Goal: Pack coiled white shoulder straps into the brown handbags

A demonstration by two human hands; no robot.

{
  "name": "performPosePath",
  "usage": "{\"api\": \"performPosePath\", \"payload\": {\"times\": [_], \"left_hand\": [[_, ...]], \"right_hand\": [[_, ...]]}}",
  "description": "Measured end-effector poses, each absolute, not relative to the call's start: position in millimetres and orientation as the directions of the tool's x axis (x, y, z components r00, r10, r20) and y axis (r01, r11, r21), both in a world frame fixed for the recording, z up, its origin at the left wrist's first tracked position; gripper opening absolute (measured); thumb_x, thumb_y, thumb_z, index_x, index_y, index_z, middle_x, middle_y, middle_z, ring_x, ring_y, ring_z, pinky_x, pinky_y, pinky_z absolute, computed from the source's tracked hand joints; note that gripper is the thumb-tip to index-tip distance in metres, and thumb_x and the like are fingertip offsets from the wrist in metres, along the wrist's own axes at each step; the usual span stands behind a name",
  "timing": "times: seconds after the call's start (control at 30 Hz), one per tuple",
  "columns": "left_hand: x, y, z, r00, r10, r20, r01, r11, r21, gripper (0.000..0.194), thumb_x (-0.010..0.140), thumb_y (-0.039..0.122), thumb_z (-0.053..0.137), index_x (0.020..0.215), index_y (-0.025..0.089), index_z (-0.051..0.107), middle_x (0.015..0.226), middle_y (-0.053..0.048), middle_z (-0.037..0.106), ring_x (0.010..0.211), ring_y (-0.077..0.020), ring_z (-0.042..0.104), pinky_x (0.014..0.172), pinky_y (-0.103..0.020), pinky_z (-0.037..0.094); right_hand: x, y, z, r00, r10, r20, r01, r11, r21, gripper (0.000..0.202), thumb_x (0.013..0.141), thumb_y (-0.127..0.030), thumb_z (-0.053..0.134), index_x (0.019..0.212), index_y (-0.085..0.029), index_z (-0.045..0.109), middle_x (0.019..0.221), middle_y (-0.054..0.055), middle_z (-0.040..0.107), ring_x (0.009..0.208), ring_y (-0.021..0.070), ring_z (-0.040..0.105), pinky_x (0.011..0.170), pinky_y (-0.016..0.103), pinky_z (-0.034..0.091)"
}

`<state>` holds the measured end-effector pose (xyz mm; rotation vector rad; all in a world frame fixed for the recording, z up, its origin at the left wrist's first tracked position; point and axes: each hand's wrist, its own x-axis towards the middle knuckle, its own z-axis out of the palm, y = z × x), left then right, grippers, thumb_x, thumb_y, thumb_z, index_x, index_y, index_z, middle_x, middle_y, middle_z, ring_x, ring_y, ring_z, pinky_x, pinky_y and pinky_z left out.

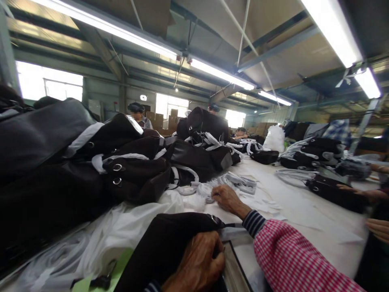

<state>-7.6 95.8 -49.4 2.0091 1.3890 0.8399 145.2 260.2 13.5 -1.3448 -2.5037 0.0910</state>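
Long strip lights glow under a ceiling crossed by beams, one row running from near left toward the far side, another on the right. Three bright windows break up the far wall (a small white clock shows there too). Cardboard boxes stand stacked beyond a broad white table.
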Motion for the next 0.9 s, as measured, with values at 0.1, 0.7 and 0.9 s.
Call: {"api": "performPosePath", "payload": {"times": [0.1,0.7,0.9], "left_hand": [[-8,95,-46,0.303,0.937,0.171,0.617,-0.33,0.714,0.009,0.088,0.025,0.057,0.095,0.021,0.062,0.1,-0.004,0.065,0.095,-0.0217,0.061,0.085,-0.033,0.043],[-9,95,-43,0.39,0.897,0.207,0.628,-0.424,0.652,0.002,0.091,0.021,0.049,0.091,0.023,0.048,0.096,-0.001,0.06,0.091,-0.019,0.058,0.081,-0.031,0.039],[-7,95,-34,0.391,0.905,0.169,0.64,-0.399,0.657,0.004,0.091,0.02,0.048,0.087,0.023,0.047,0.09,-0.001,0.061,0.085,-0.0188,0.06,0.076,-0.029,0.039]], "right_hand": [[145,258,17,-0.532,0.813,0.239,0.791,0.577,-0.203,0.032,0.085,-0.012,0.06,0.114,-0.015,0.075,0.106,0.008,0.078,0.095,0.018,0.07,0.085,0.024,0.048],[221,245,27,-0.407,0.9,0.157,0.913,0.404,0.052,0.025,0.083,-0.005,0.054,0.094,-0.013,0.074,0.101,0.016,0.075,0.099,0.0282,0.069,0.084,0.034,0.048],[186,247,16,-0.499,0.836,0.227,0.855,0.517,-0.026,0.038,0.09,-0.009,0.054,0.126,-0.013,0.066,0.129,0.014,0.068,0.122,0.0232,0.06,0.105,0.032,0.041]]}}
